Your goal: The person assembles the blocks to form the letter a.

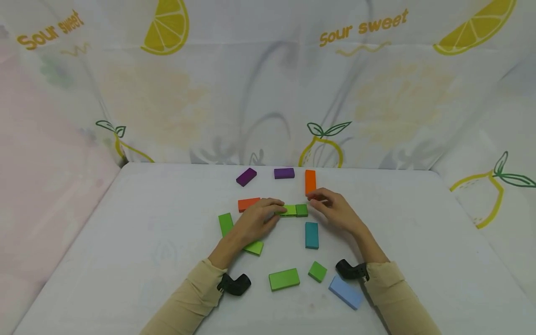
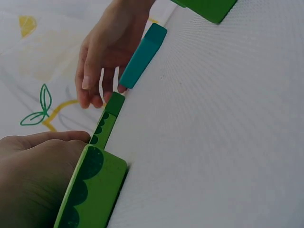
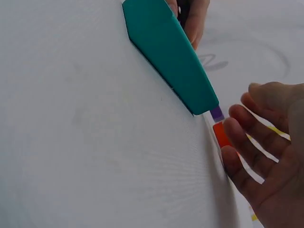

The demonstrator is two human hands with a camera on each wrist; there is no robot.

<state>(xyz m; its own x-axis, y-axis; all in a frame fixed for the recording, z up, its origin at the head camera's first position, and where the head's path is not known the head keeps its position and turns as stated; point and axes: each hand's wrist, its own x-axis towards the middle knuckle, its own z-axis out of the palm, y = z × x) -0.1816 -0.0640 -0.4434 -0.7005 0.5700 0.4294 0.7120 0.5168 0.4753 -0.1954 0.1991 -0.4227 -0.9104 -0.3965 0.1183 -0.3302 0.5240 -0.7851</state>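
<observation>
My left hand (image 1: 261,216) holds the left end of a light green block (image 1: 289,211), its fingers covering that end. A small darker green block (image 1: 301,210) lies end to end with it on the right. My right hand (image 1: 335,211) hovers just right of this pair, fingers loosely bent and parted, with nothing between them. Its fingertips are close to the lower end of an orange block (image 1: 310,182); in the right wrist view they overlap the orange block (image 3: 221,135). A teal block (image 1: 311,235) lies below the pair.
Two purple blocks (image 1: 284,173) lie at the back. A red-orange block (image 1: 249,204) and green blocks (image 1: 225,225) sit around my left forearm. Nearer me are a long green block (image 1: 284,279), a small green block (image 1: 317,271) and a light blue block (image 1: 345,292) on the white table (image 1: 125,260).
</observation>
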